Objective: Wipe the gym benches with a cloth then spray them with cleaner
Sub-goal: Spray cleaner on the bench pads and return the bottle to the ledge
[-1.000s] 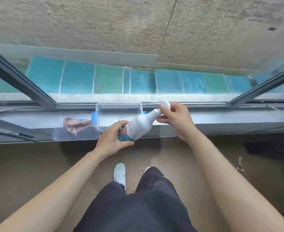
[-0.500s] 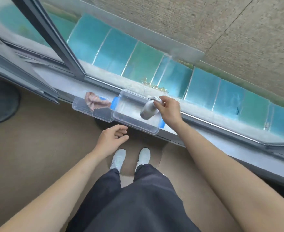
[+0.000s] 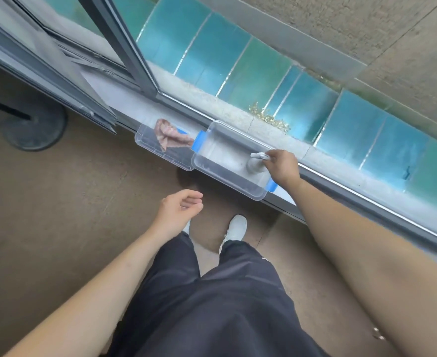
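No gym bench is seen in the head view, so nothing shows whether wiping or spraying has been done. Both tools are found on the window sill (image 3: 124, 99), which suggests either that the work is not yet begun or that it is finished and the things are being stowed; which of the two cannot be told.

The spray bottle (image 3: 254, 164) is stood upright inside the clear bin (image 3: 225, 179), at its right end, and nothing else is made out in that bin. Its white trigger head is gripped from above by the right hand (image 3: 281, 167), with the fingers curled round it; whether it is being set down or lifted out cannot be told. The left hand (image 3: 180, 208) is held over the floor, near the bin but not touching it, its fingers loosely curled and nothing held.

Just beside the bin on its left, a shallow clear tray (image 3: 145, 143) is laid on the same sill, the two touching at a blue latch (image 3: 199, 141). The pinkish cloth (image 3: 171, 135) is left crumpled in this tray, touched by neither hand
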`<act>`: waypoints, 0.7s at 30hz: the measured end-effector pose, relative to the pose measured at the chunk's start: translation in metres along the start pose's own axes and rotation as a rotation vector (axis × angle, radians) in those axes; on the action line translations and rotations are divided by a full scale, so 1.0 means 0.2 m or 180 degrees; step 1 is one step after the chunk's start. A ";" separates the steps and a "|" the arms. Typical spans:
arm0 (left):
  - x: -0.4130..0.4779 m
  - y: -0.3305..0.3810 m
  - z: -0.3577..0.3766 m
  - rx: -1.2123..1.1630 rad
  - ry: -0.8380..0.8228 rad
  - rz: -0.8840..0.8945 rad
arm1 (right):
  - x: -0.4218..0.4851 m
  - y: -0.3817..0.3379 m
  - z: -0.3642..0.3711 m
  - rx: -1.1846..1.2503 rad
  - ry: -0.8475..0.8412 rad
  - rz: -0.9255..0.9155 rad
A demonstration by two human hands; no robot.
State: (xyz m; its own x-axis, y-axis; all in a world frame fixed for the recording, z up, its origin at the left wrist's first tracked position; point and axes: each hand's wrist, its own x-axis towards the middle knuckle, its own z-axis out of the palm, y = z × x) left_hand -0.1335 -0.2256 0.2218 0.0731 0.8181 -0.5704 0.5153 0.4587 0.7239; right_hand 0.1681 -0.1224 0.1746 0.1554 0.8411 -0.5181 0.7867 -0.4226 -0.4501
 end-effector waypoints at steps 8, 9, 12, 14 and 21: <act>0.38 -0.08 -0.22 0.0488 -0.0236 0.0030 | -0.08 -0.08 0.14 0.0234 0.0523 0.0113; 0.46 -0.09 -0.26 0.0579 -0.0220 0.0039 | -0.10 -0.10 0.17 0.0148 0.0781 0.0137; 0.69 -0.14 -0.38 0.1000 -0.0286 0.0087 | -0.20 -0.23 0.29 0.0076 0.1507 0.0102; 0.84 -0.17 -0.46 0.1342 -0.0413 0.0188 | -0.25 -0.35 0.40 0.0182 0.1432 -0.0028; 1.33 -0.26 -0.56 0.2255 -0.0467 0.0736 | -0.21 -0.50 0.86 -0.0023 0.0405 0.0808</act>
State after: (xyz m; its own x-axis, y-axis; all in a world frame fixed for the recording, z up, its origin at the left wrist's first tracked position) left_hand -0.2361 0.0071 0.0764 0.3332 0.7891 -0.5161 0.8947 -0.0918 0.4372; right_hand -0.0207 -0.1738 0.1158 0.4213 0.7445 -0.5179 0.7172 -0.6230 -0.3122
